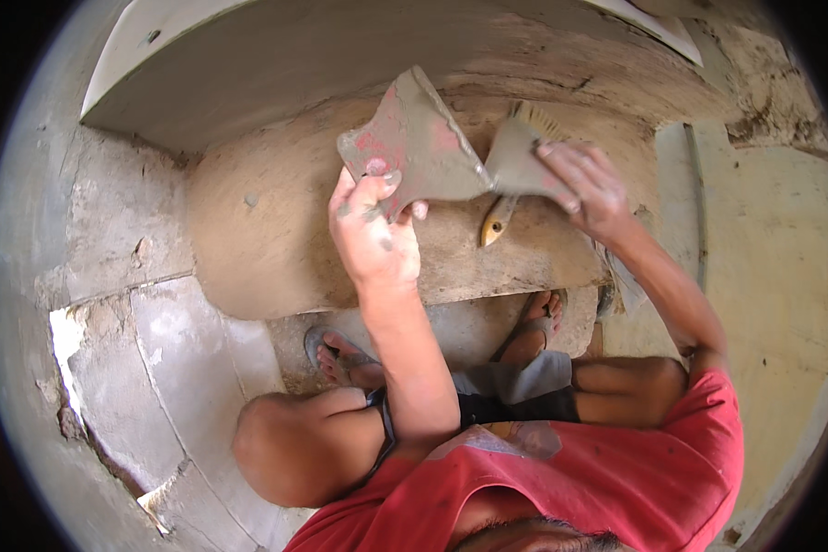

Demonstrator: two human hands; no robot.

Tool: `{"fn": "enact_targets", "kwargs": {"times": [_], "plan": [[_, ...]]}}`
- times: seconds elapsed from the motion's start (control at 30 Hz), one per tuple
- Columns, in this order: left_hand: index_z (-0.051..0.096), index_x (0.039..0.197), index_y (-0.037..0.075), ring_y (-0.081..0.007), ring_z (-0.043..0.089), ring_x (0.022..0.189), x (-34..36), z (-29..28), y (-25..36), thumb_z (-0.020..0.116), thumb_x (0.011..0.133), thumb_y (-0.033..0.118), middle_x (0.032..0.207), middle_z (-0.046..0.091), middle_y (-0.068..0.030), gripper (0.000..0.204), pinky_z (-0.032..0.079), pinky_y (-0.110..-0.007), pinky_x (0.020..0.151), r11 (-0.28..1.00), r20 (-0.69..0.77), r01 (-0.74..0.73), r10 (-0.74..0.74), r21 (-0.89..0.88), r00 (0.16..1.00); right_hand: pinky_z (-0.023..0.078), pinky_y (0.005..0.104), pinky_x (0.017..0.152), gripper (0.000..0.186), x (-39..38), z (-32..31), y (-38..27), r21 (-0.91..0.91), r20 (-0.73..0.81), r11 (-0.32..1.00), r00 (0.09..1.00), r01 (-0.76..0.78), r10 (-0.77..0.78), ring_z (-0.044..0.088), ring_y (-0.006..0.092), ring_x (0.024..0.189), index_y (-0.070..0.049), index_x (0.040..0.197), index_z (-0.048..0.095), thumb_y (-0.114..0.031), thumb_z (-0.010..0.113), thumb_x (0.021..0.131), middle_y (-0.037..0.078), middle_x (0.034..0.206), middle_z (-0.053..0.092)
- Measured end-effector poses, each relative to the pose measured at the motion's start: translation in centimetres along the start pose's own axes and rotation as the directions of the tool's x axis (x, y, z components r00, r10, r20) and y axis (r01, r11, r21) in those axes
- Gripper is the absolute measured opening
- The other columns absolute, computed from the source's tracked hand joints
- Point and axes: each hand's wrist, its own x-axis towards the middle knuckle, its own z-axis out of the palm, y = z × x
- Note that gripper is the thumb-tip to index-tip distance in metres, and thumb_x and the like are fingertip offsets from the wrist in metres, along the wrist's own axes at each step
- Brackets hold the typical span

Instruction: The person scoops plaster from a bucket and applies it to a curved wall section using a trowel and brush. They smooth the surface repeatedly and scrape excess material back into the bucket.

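Note:
My left hand (377, 230) grips a flat, angular red piece smeared with grey mortar (419, 138), its thumb lying on the face. In my right hand (589, 184) is a flat grey mortar-coated scraper (524, 161), pinched at its right side with the fingers over it. The edges of the two pieces meet or nearly meet at the middle. Beneath the scraper lies a brush (496, 224); its wooden handle shows below and its pale bristles above, while its middle is hidden. Both hands are above a brown, worn board (276, 230).
Behind the board rises a curved grey plastered face (340, 55). Grey slabs (175, 350) with broken edges lie to the left. A pale greenish panel (764, 276) is at the right. My feet and bent knees are close below the board's near edge.

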Motion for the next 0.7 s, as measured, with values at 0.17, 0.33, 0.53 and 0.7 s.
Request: {"fn": "enact_targets", "kwargs": {"times": [0.17,0.33,0.53,0.7], "plan": [[0.065,0.123,0.001,-0.0167,0.063,0.085,0.8,1.2,-2.3,0.054,0.090,-0.001,0.105,0.066,-0.0061,0.035,0.050,-0.033,0.059,0.952,-0.012,-0.299,0.300,0.062,0.954,0.056,0.0331,0.072,0.045,2.1,-2.2,-2.2,-0.136,-0.025,0.987,0.996,0.081,-0.085,0.065,0.0202,0.081,-0.010,0.132,0.077,-0.020,0.081,0.088,0.005,0.116,0.078],[0.064,0.116,-0.001,-0.0100,0.057,0.073,0.7,0.5,-3.3,0.052,0.092,-0.005,0.095,0.066,-0.0048,0.027,0.050,-0.030,0.057,0.927,0.079,-0.336,0.327,0.169,0.942,0.056,0.0333,0.070,0.057,2.7,-2.1,-4.0,-0.190,0.178,0.981,0.984,0.027,0.007,0.064,0.0216,0.087,-0.011,0.125,0.077,-0.017,0.078,0.069,0.003,0.115,0.074],[0.063,0.114,-0.001,-0.0083,0.055,0.069,0.0,0.1,-4.3,0.054,0.095,-0.002,0.092,0.065,-0.0035,0.021,0.049,-0.026,0.056,0.966,0.065,-0.191,0.183,0.176,0.981,0.057,0.0345,0.070,0.053,3.6,-0.7,-3.9,-0.179,0.179,0.984,0.983,-0.007,0.040,0.064,0.0236,0.085,-0.010,0.126,0.075,-0.014,0.077,0.073,0.002,0.110,0.073],[0.065,0.115,0.002,-0.0105,0.057,0.075,-1.0,0.5,-5.0,0.053,0.093,-0.002,0.094,0.063,-0.0024,0.025,0.050,-0.030,0.058,0.937,0.134,-0.118,0.078,0.329,0.988,0.059,0.0379,0.070,0.035,5.3,0.8,-2.2,-0.206,0.156,0.976,0.982,-0.073,0.106,0.069,0.0272,0.085,-0.009,0.116,0.074,-0.013,0.075,0.081,0.004,0.104,0.074]]}}
